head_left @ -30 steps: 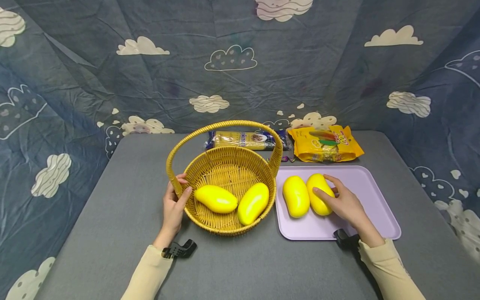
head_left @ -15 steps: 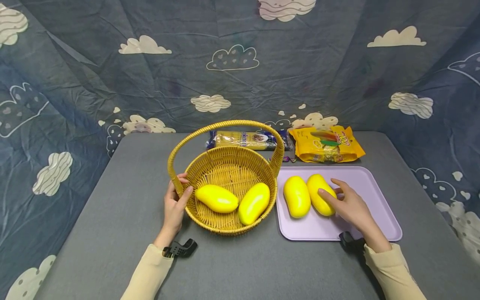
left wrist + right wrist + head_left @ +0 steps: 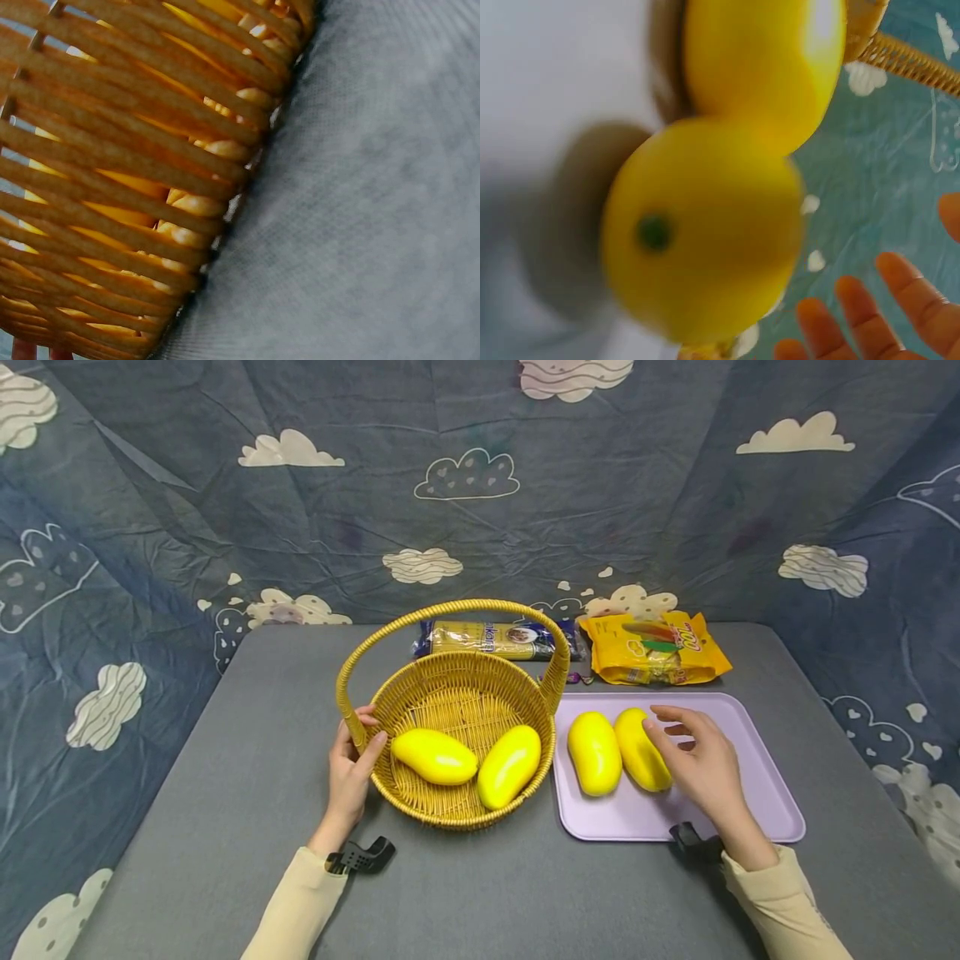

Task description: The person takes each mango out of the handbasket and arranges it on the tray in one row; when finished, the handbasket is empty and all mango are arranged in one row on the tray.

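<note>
A golden wicker basket (image 3: pixel 462 702) with a tall hooped handle stands at the middle of the grey table. Inside it lie two yellow mangoes, one on the left (image 3: pixel 433 757) and one on the right (image 3: pixel 509 767). My left hand (image 3: pixel 349 781) grips the basket's left rim at the foot of the handle, thumb toward the inside. On the lilac tray (image 3: pixel 738 777) two more mangoes lie side by side, a left one (image 3: pixel 595 753) and a right one (image 3: pixel 642 752). Over the right one's side hovers my right hand (image 3: pixel 701 764); its fingers are spread and hold nothing in the right wrist view.
Behind the basket lies a blue-and-yellow pasta packet (image 3: pixel 487 640). A yellow snack bag (image 3: pixel 656 649) sits behind the tray, with a small purple wrapped candy (image 3: pixel 573 678) near its left corner. A cloud-patterned cloth (image 3: pixel 465 543) hangs around the table.
My right hand has let go of the right mango on the tray, drawn back to the right and lifted a little. My left hand keeps its hold on the basket.
</note>
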The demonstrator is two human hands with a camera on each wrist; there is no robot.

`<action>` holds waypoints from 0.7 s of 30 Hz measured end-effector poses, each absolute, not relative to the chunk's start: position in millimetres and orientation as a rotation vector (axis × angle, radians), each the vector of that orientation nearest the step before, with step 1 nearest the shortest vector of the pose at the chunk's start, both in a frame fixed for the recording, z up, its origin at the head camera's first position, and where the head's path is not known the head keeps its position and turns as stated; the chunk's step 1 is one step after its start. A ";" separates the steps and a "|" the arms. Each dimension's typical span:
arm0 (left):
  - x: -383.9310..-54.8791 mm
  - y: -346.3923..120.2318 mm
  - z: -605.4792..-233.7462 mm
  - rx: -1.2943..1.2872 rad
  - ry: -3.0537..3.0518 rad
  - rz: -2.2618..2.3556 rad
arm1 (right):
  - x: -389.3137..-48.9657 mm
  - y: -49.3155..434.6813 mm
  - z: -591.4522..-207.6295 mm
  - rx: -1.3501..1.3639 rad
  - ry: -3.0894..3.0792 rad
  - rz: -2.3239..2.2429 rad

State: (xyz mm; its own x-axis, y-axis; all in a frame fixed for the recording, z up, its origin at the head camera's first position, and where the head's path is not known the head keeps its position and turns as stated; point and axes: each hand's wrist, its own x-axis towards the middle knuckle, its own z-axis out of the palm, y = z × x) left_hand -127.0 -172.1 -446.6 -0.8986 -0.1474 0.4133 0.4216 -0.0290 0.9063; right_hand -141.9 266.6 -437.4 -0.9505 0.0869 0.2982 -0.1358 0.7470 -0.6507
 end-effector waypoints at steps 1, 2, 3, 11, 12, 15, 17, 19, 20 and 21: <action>-127.2 -172.0 -446.6 -0.288 -1.866 -1.984 | -140.9 262.9 -433.8 0.077 -2.607 1.057; -127.2 -172.0 -446.5 -0.289 -1.864 -1.985 | -137.6 254.8 -425.8 0.106 -2.575 1.089; -127.3 -172.0 -446.5 -0.288 -1.861 -1.987 | -136.9 250.0 -422.5 0.145 -2.544 1.105; -127.5 -172.3 -447.6 -0.285 -1.854 -1.987 | -131.1 201.5 -383.4 0.438 -2.432 1.237; -127.5 -172.2 -447.8 -0.285 -1.853 -1.987 | -131.7 196.9 -381.2 0.473 -2.431 1.239; -127.5 -171.9 -448.5 -0.282 -1.852 -1.991 | -134.3 183.8 -374.8 0.574 -2.430 1.257; -127.7 -171.8 -448.8 -0.283 -1.850 -1.992 | -136.4 174.7 -370.5 0.639 -2.436 1.269; -127.8 -171.7 -448.6 -0.286 -1.849 -1.991 | -138.8 165.1 -366.0 0.697 -2.443 1.274; -127.8 -171.7 -448.5 -0.288 -1.850 -1.990 | -139.9 160.1 -363.9 0.726 -2.444 1.278; -127.7 -171.7 -448.3 -0.288 -1.851 -1.989 | -141.4 155.2 -361.9 0.760 -2.443 1.275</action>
